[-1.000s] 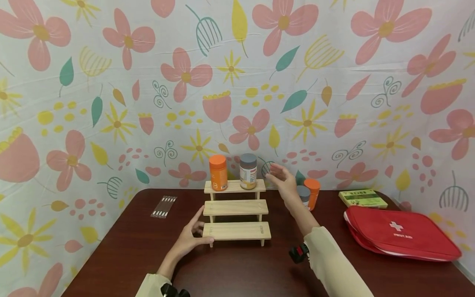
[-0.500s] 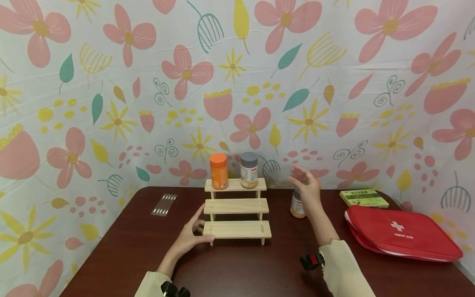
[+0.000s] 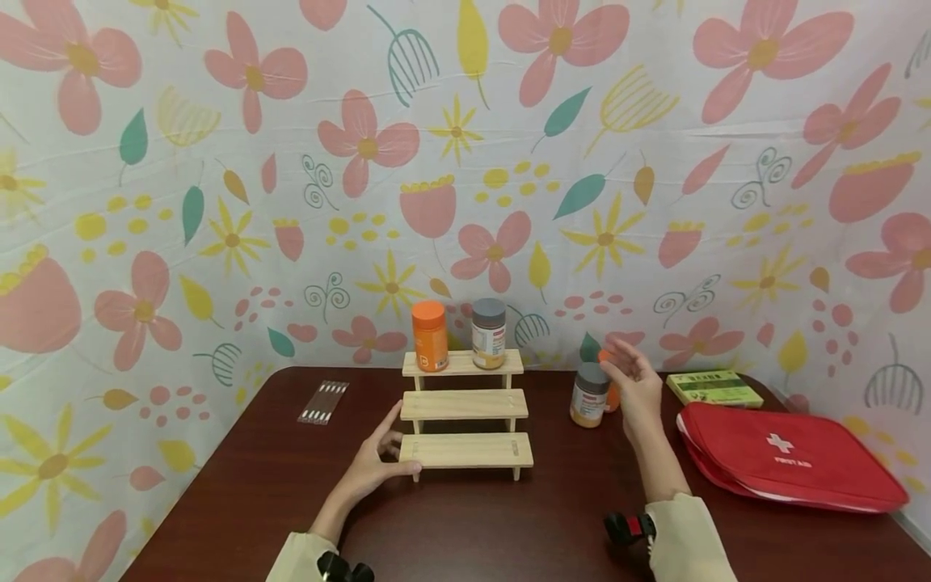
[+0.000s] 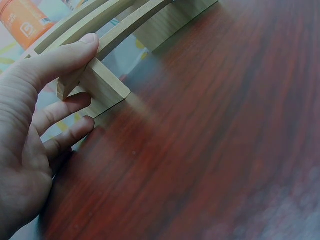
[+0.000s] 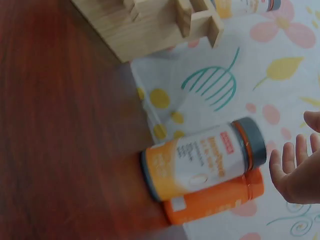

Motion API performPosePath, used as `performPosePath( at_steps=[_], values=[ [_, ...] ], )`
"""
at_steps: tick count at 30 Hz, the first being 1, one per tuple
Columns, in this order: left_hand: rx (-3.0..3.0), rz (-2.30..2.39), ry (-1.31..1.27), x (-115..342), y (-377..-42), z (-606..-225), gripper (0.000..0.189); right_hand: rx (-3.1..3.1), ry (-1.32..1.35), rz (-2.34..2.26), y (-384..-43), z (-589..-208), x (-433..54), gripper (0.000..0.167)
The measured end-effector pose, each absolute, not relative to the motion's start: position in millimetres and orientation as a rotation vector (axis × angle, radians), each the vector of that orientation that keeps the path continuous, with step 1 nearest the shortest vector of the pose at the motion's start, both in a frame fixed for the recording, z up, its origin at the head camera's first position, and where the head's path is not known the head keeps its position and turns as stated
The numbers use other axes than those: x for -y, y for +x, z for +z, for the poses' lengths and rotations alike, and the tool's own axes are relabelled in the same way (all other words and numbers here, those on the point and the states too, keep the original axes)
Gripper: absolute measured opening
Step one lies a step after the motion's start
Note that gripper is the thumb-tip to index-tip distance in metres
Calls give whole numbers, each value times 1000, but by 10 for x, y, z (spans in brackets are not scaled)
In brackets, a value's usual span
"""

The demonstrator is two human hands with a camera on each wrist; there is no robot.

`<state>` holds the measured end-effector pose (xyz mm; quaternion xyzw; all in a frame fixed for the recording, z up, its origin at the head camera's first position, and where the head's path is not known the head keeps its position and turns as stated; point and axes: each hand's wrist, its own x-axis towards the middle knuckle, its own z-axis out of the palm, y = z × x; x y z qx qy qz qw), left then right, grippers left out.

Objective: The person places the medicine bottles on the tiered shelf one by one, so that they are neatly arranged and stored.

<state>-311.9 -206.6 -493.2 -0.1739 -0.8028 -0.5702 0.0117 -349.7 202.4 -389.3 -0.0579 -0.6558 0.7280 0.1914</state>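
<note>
1. In the head view, with 12 o'clock taken as the side of the patterned cloth, a three-step wooden rack is seen mid-bench; on its top step an upright orange bottle is set toward 9 o'clock and an upright grey-lidded bottle toward 3 o'clock

2. The rack's lowest step is held at its 9 o'clock end by the left hand; in the left wrist view the thumb is shown laid on the step's edge, and two bent fingers, partly hidden in the head view, are shown lower down beside the leg

3. Nothing is held by the right hand, its fingers loosely bent and parted from the thumb; in the head view its thumb is seen close by the lid of a second grey-lidded bottle, stood at 3 o'clock of the rack, while in the right wrist view a narrow gap is shown between fingers and lid

4. A second orange bottle, mostly hidden in the head view, is revealed along much of its length in the right wrist view

5. Only in the head view are shown a swab packet toward 9 o'clock, and, toward 3 o'clock, a green box and a red first-aid pouch
</note>
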Motion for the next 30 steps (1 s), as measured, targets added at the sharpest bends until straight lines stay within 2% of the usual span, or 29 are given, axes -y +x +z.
performPosePath(
  at_steps=[8,17,30],
  values=[
    [2495,-1783,-544,2066,-3129,-4911,104,1781,-201,2034,-3534,-3975,-2125,38],
    [2489,-1781,-556,2080,-3118,-4931,104,1848,-328,1908,-3534,-4119,-2090,46],
    [2497,-1781,-543,2063,-3117,-4938,104,1859,-349,1836,-3540,-4305,-1962,43]
  ],
)
